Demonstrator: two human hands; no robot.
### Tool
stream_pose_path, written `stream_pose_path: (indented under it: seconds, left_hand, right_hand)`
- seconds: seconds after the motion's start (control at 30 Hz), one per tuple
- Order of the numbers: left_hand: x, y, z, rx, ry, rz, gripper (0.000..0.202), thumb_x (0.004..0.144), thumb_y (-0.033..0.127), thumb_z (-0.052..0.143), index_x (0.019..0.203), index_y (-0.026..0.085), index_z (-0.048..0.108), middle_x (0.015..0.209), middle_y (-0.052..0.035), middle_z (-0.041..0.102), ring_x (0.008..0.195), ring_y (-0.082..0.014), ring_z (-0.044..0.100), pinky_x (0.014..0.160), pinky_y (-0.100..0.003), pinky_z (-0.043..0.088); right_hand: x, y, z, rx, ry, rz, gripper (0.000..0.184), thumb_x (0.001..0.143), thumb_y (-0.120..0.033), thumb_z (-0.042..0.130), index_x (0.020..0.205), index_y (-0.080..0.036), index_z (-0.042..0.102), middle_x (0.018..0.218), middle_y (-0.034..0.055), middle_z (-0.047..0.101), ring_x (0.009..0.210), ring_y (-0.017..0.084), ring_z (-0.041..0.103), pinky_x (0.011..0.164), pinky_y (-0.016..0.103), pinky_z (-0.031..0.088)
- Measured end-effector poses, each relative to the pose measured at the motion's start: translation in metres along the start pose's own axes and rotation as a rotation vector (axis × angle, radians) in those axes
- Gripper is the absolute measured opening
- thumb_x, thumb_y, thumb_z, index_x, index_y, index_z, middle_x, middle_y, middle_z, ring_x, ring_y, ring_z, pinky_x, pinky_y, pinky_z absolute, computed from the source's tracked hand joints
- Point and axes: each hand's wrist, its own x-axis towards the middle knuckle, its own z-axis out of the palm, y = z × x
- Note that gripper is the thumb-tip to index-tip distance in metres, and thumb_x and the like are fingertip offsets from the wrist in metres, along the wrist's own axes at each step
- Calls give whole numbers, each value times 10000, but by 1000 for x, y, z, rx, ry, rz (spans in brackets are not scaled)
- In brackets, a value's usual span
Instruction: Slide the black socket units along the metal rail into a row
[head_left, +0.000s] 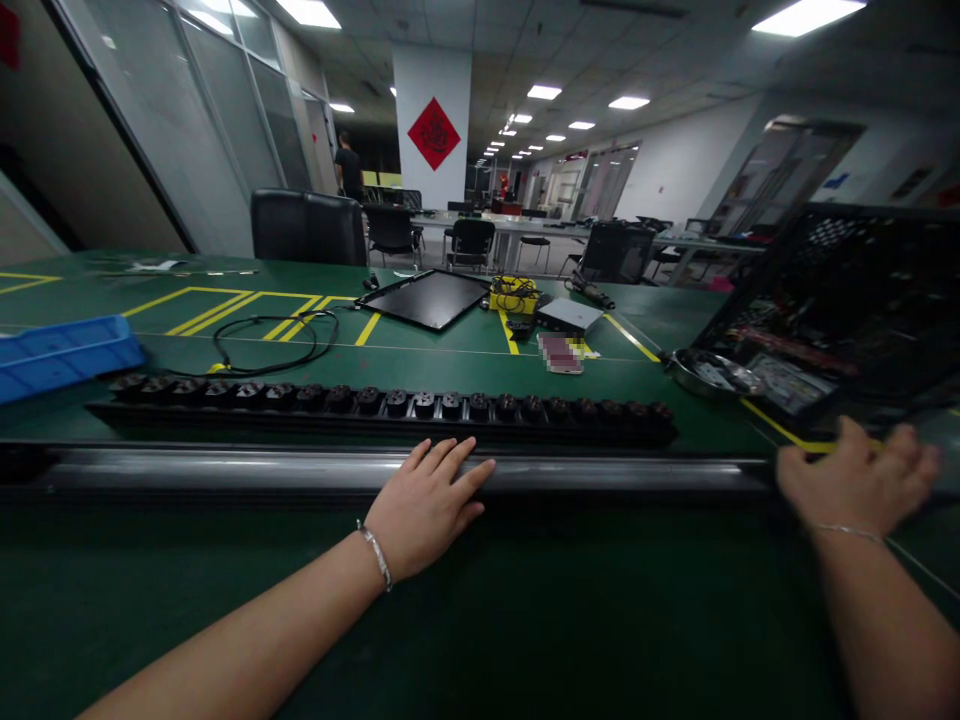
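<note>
Head view: left hand [427,500] lies palm down, grip spread flat, fingertips on the metal rail [225,470] that crosses the green table [525,620]. Right hand [855,480], blurred, is at the near edge of the black open case [847,300] on the right; its grip cannot be told. A long power strip [375,405] lies just beyond the rail. A metal bowl [712,372] sits just left of the case.

We look across a green tabletop [420,372] marked with yellow lines into a long office lit by bright ceiling panels [806,15]. A white pillar [433,80] bears a red diamond sign [433,133], with glass partitions [225,110] at the left and black chairs [307,228] and pale desks [525,224] behind. A person in dark clothes [349,165] stands far back by the glass.
</note>
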Motion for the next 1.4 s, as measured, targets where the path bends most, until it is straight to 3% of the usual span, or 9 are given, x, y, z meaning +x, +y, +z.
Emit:
stream_pose_path:
  seconds: [0.13,0.27,0.4,0.5,0.63,0.83,0.97,1.1,1.4]
  left_hand:
    - [0,1,1,-2,4,0,445,902,429,393,1330,309,401,1421,-74,400,1269,-260,401,1042,-469,321]
    - [0,0,1,4,10,2,450,899,437,395,1328,304,404,1412,-79,409,1262,-264,408,1037,-465,327]
    - [-1,0,0,14,16,9,464,890,448,409,1328,297,405,1411,-86,409,1260,-270,410,1035,-463,329]
    - [-1,0,0,15,21,11,470,887,444,420,1331,290,403,1415,-90,405,1262,-268,408,1040,-459,324]
    - [-2,0,1,12,23,11,486,876,444,448,1334,288,397,1418,-86,403,1267,-264,404,1044,-454,319]
    - [-2,0,4,-8,37,15,525,869,438,465,1356,271,363,1430,-87,390,1288,-256,386,1058,-454,302]
    - [-2,0,5,-15,28,6,567,859,442,480,1374,259,333,1440,-84,378,1316,-261,347,1064,-458,298]
    - [-2,0,5,-11,19,8,582,859,446,477,1383,251,317,1451,-83,360,1331,-265,321,1069,-464,292]
    - [-2,1,3,-10,29,12,588,852,448,489,1381,248,327,1448,-79,367,1322,-269,336,1059,-466,310]
  right_hand:
    - [6,54,21,-69,-153,193,251,437,-271,721,639,-129,674,828,266,581,744,341,560,511,409,305]
    - [5,54,19,-103,-210,267,291,409,-281,739,671,-160,705,723,194,549,567,241,505,446,361,235]
    - [5,23,-2,-191,-356,284,448,536,-392,677,913,-155,731,790,202,554,527,210,491,434,350,241]
    - [5,-10,-28,-292,-549,207,502,733,-460,471,1045,-136,693,905,225,566,660,266,564,457,347,278]
    - [5,-49,-55,-374,-735,86,516,830,-397,308,1031,-102,680,978,232,568,824,299,582,524,350,323]
    - [-8,-101,-70,-335,-899,-92,457,841,-434,322,848,-184,704,919,155,615,784,273,574,583,330,338]
    - [-36,-149,-82,-255,-907,-232,411,851,-424,346,802,-198,687,823,101,625,724,229,572,574,294,323]
    - [-66,-187,-100,-101,-795,-421,352,870,-366,365,740,-197,645,808,42,621,672,154,551,536,256,273]
    - [-81,-192,-108,79,-671,-490,243,871,-302,427,762,-208,623,771,3,601,647,120,533,524,247,280]
